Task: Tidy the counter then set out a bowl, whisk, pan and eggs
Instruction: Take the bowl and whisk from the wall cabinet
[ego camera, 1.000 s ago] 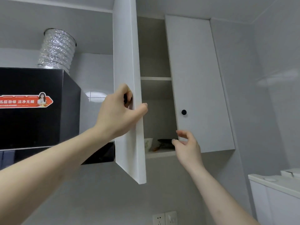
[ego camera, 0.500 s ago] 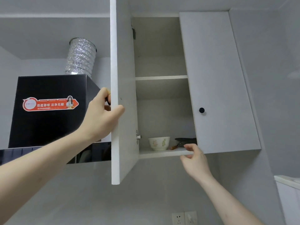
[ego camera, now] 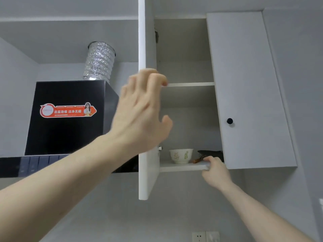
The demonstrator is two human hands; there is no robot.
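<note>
White door (ego camera: 148,180) released: left hand (ego camera: 139,116) has let go, fingers (ego camera: 157,78) spread. Right hand (ego camera: 215,172) grips the shelf (ego camera: 181,167) edge, near the upright flowered bowl (ego camera: 180,155) and dark pan (ego camera: 209,152).

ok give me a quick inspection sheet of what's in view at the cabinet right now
surface: counter not in view; the wall cabinet's bottom shelf bears the things.
job's things: patterned bowl upright on the bottom shelf; dark pan-like item right of it, partly hidden behind the closed right door; whisk and eggs not seen.
clutter: nothing seen.
hands: left hand blurred, fingers spread, holding nothing, in front of the open left door; right hand has fingers curled over the bottom shelf's front edge.
cables: nothing seen.
surroundings: black range hood with foil duct at left; wall socket below the cabinet.
</note>
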